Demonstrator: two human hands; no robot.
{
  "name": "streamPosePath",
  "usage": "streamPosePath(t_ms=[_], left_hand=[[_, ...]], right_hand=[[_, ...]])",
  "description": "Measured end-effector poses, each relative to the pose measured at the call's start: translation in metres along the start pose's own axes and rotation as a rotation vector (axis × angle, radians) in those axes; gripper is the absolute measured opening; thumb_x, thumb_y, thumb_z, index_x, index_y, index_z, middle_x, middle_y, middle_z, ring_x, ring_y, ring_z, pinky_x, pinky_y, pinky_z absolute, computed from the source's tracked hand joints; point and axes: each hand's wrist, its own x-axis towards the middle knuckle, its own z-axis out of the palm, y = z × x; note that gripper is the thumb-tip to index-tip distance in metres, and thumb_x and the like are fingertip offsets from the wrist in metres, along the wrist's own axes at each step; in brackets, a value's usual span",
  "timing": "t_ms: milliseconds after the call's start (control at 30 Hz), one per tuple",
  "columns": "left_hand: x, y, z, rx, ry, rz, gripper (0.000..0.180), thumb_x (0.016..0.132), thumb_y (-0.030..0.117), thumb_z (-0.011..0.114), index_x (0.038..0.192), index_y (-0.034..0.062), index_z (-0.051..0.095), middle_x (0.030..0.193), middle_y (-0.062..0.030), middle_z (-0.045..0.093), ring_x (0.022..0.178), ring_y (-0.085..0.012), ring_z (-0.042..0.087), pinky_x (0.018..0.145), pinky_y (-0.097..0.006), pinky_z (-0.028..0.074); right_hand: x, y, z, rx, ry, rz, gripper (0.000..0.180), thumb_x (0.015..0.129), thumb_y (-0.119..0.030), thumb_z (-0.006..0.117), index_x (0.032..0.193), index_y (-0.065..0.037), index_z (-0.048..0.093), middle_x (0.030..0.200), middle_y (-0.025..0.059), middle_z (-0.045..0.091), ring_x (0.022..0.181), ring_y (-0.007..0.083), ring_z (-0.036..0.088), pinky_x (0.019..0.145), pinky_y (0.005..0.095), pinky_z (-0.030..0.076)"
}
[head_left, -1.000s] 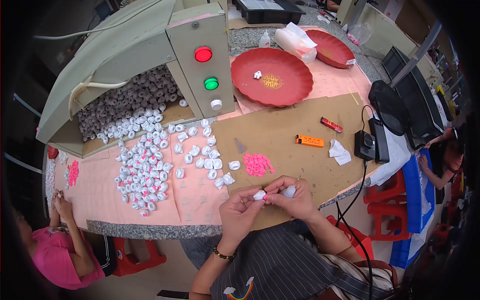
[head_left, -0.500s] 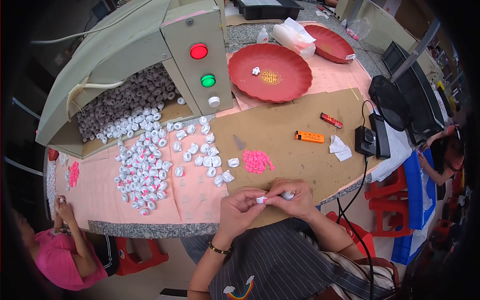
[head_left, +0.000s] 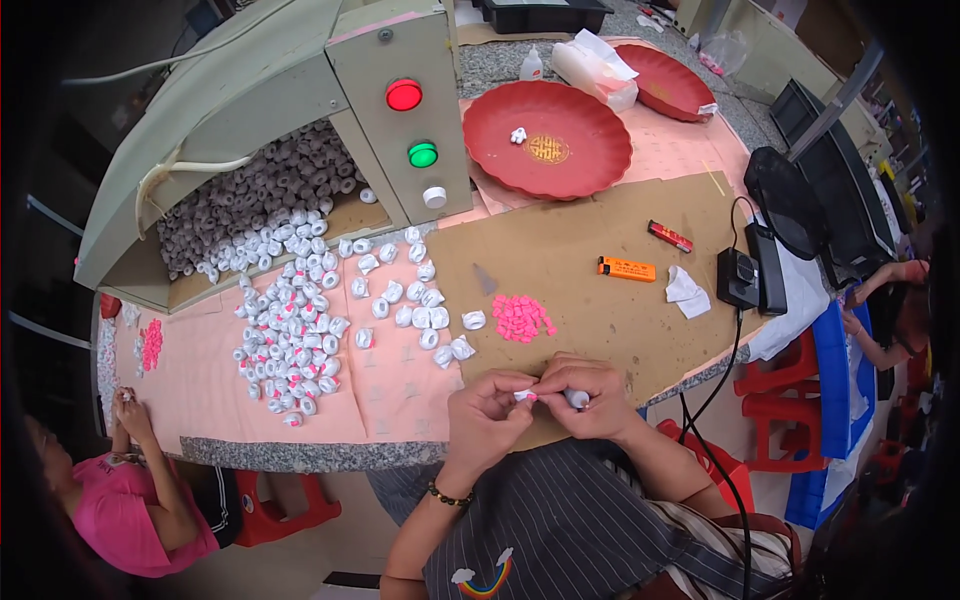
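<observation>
At the cardboard's near edge, my left hand (head_left: 485,415) pinches a small white piece (head_left: 524,396) with a pink patch. My right hand (head_left: 597,398) meets it from the other side, its thumb and forefinger at the same piece. A small whitish bottle (head_left: 577,399) is tucked in the right hand's curled fingers, mostly hidden by them. Just beyond my hands lies a heap of small bright pink pieces (head_left: 522,318). Left of the cardboard, many white rounded pieces (head_left: 300,340), several with pink spots, are piled on pink paper.
A grey machine (head_left: 400,150) with red and green lights holds more such pieces. Red scalloped trays (head_left: 590,170) stand behind the cardboard (head_left: 590,230). On it lie an orange lighter (head_left: 627,269), a red stick-shaped item (head_left: 670,236) and crumpled tissue (head_left: 688,293). Another person (head_left: 140,500) sits at left.
The whole view has shifted slightly to the right. My fingers have moved a little around the small white piece, which both hands still meet at.
</observation>
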Motion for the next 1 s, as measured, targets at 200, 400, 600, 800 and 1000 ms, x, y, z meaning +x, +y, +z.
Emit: streamPosePath(t_ms=[200,400,600,800,1000], left_hand=[[0.000,0.001,-0.001,-0.075,-0.070,0.004,0.025,0.080,-0.015,0.054,0.102,-0.0058,0.057,0.104,-0.0115,0.059,0.092,-0.0118,0.058,0.075,-0.023,0.048],[-0.014,0.011,-0.014,0.172,0.035,0.130,0.022,0.077,-0.015,0.057,0.096,-0.0039,0.058,0.102,-0.0094,0.058,0.088,-0.0104,0.057,0.073,-0.022,0.046],[-0.025,0.045,-0.075,0.637,0.427,0.237,0.020,0.076,-0.012,0.060,0.094,-0.0038,0.059,0.100,-0.0088,0.059,0.078,-0.0072,0.056,0.068,-0.020,0.045],[-0.027,0.037,-0.095,0.324,0.391,0.282,0.024,0.078,-0.011,0.062,0.101,-0.0048,0.060,0.107,-0.0135,0.059,0.083,-0.0126,0.059,0.073,-0.024,0.049],[-0.028,0.037,-0.090,0.078,0.312,0.306,0.023,0.079,-0.009,0.063,0.102,-0.0058,0.059,0.111,-0.0177,0.058,0.090,-0.0204,0.062,0.083,-0.034,0.053]], right_hand=[[0.001,-0.003,0.001,-0.021,0.002,-0.048,0.013,0.073,0.008,0.065,0.083,0.001,0.068,0.070,0.0082,0.063,0.065,0.0175,0.059,0.058,0.0274,0.045],[-0.012,0.002,-0.006,0.146,0.038,0.193,0.011,0.078,0.005,0.066,0.089,0.003,0.067,0.078,0.0081,0.065,0.068,0.0138,0.058,0.060,0.0265,0.044],[-0.008,-0.002,0.000,0.074,0.055,0.232,0.015,0.079,0.002,0.065,0.094,0.002,0.067,0.078,0.0049,0.064,0.069,0.0073,0.056,0.061,0.0214,0.043],[-0.005,-0.011,0.002,-0.020,0.034,0.249,0.033,0.080,0.004,0.059,0.114,0.002,0.059,0.090,0.0084,0.068,0.068,0.0042,0.054,0.061,0.0189,0.044],[-0.012,0.003,0.004,-0.041,-0.006,0.192,0.037,0.085,0.004,0.054,0.121,0.004,0.049,0.108,0.0161,0.066,0.089,0.0104,0.062,0.078,0.0226,0.048]])
